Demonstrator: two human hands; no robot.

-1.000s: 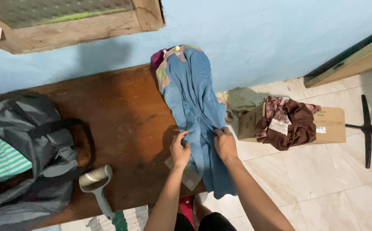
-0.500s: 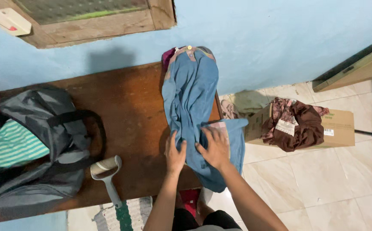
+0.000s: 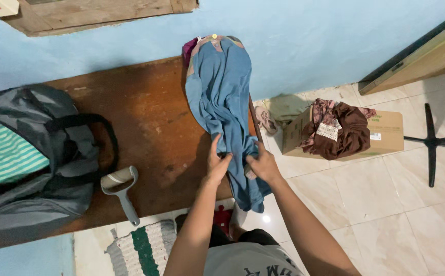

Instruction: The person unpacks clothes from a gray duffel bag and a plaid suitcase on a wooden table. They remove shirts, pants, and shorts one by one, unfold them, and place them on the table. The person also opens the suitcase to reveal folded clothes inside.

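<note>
A blue garment (image 3: 226,97) lies lengthwise along the right end of a brown wooden table (image 3: 145,122), its lower end hanging over the front edge. A purple and tan cloth peeks out under its far end. My left hand (image 3: 216,162) pinches the bunched blue fabric near the table's front edge. My right hand (image 3: 262,164) grips the same fabric just to the right, fingers curled into it. The two hands sit close together.
An open grey bag (image 3: 38,168) with a green-striped cloth inside sits on the table's left end. A grey lint roller (image 3: 122,191) lies beside it. On the tiled floor stand a cardboard box (image 3: 386,133) draped with brown clothes, a black stand base (image 3: 432,140), and a striped mat (image 3: 140,248).
The folded-up lower part of the blue garment has been gathered into a narrow bunch. Both hands shifted from pressing flat on it to gripping it near the table's edge.
</note>
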